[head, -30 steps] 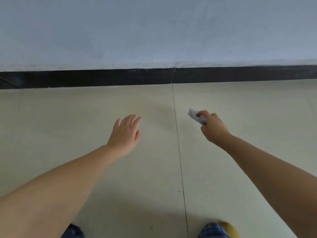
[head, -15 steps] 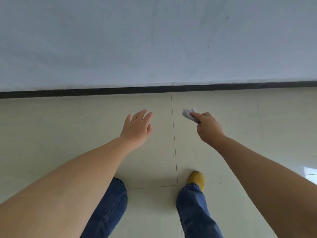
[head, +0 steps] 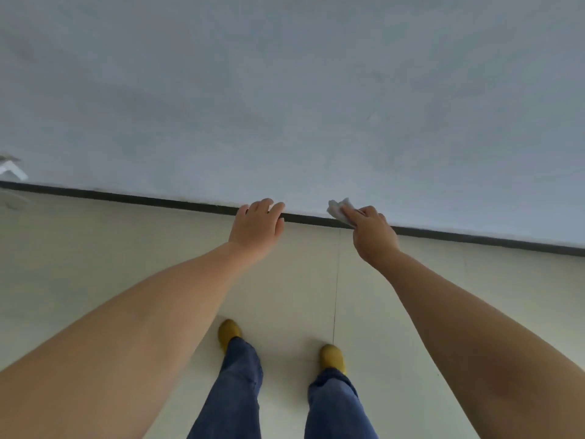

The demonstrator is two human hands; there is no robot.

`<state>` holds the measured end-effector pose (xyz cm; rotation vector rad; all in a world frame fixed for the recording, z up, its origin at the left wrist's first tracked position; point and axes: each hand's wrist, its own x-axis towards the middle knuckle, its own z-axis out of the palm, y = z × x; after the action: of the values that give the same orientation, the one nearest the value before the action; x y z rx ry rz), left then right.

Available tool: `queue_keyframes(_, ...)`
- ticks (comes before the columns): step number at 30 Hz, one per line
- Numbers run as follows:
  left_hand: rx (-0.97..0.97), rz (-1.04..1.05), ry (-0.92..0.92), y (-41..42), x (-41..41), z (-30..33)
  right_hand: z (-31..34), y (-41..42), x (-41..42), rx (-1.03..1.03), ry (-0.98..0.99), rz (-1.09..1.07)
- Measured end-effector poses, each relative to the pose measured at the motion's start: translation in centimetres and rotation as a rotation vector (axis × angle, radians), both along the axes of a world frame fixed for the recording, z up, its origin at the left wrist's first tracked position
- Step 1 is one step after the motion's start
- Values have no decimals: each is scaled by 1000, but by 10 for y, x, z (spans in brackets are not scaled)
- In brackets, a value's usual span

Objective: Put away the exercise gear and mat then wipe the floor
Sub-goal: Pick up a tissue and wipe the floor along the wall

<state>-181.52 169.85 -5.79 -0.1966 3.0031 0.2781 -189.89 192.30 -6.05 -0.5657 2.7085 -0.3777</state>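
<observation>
A: What takes up most of the view?

B: A pale grey-blue wall (head: 285, 90) fills the whole upper half. Below it lies a cream tiled floor (head: 95, 264), with a thin dark baseboard (head: 158, 201) running along the line where the two meet, slanting down toward the right.

A: And the person?

B: Standing, both bare forearms stretched forward. Blue jeans (head: 240, 391) show at the bottom, and mustard-yellow footwear (head: 228, 331) pokes out on the tiles (socks or soft shoes, I can't tell which). A grout line (head: 335, 296) runs between the feet toward the wall.

A: What is the left hand doing?

B: The left hand (head: 256, 229) is empty, palm down, fingers loosely extended and close together, the tips overlapping the baseboard in the view. Whether it actually touches the wall or just hangs in front of it is hard to judge from this angle.

A: And the right?

B: The right hand (head: 373, 236) has its fingers pinched around a small crumpled white cloth (head: 339, 210). The wad sticks out past the fingertips, toward the left hand, and sits right at the baseboard line.

A: Anything else?

B: Only a small white object (head: 12, 169) at the far left edge, cut off by the frame and too partial to name.
</observation>
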Motion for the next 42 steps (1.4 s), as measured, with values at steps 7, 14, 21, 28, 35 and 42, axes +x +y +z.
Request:
queue_keyframes(7, -29, 501, -82, 18, 124, 20, 30, -31, 38, 11, 153, 566)
queue_keyframes(14, -31, 948, -66, 40, 258, 38, 51, -101, 109, -37, 146, 976)
queue_keyframes(21, -16, 1328, -108, 44, 412, 45, 41, -181, 244, -41, 92, 1293)
queue_keyframes(28, 57, 1509, -153, 29, 541, 29, 34, -243, 378, 3, 101, 1444)
queue_keyframes(35, 15, 1527, -149, -39, 632, 39, 47, -320, 483, -56, 110, 1479)
queue_keyframes(42, 84, 1535, -125, -149, 658, 44, 60, -420, 514, -67, 193, 1559)
